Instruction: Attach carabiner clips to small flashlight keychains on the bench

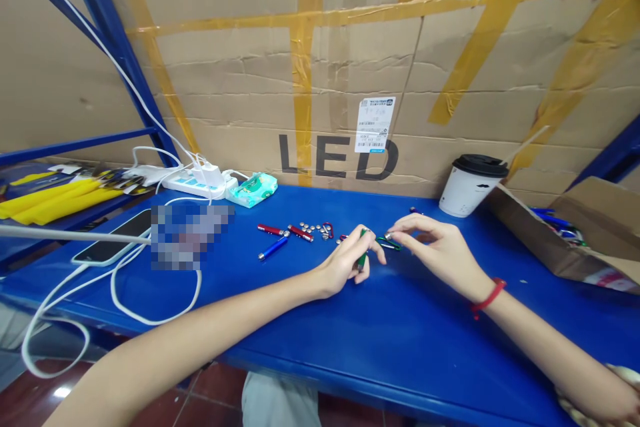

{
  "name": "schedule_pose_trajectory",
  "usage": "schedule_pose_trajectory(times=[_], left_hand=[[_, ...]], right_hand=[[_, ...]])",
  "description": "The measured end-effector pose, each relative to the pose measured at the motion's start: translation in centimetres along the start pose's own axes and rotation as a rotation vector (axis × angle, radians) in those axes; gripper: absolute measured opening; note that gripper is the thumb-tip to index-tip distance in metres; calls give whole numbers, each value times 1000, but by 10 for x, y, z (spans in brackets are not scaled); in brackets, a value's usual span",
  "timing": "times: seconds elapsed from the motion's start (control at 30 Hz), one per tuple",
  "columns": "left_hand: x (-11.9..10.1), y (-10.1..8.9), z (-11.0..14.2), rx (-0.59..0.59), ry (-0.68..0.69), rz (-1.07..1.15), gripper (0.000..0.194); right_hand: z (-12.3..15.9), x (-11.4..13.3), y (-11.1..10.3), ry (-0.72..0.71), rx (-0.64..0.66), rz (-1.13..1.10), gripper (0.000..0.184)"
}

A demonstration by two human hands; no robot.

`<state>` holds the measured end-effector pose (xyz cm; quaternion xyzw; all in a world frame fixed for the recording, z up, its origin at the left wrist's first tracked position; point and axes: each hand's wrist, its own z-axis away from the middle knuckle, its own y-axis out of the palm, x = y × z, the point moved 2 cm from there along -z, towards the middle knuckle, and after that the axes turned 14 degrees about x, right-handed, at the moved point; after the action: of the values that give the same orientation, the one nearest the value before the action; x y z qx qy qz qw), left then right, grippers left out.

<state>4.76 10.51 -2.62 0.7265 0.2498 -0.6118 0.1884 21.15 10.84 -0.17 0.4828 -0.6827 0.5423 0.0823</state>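
Observation:
My left hand is closed around a green flashlight tube, held roughly upright above the blue table. To its right, my right hand pinches a small silver button cell between thumb and fingertip. A green carabiner clip shows between the two hands, partly hidden. Left of my hands lie a red flashlight tube, a second red tube and a blue tube. Several button cells lie behind them, beside a red carabiner clip.
A lidded paper cup and an open cardboard box with blue and green pieces stand right. At left are a phone, white cables, a power strip and a wipes pack. A large carton closes off the back.

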Motion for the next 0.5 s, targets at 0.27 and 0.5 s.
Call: schedule_pose_trajectory(times=[0.27, 0.5], left_hand=[[-5, -1, 2, -92, -50, -511, 24], [-4, -3, 2, -146, -20, -728, 20]], right_hand=[[0, 2, -5, 57, 11, -121, 31], [0, 5, -8, 143, 279, -252, 28]])
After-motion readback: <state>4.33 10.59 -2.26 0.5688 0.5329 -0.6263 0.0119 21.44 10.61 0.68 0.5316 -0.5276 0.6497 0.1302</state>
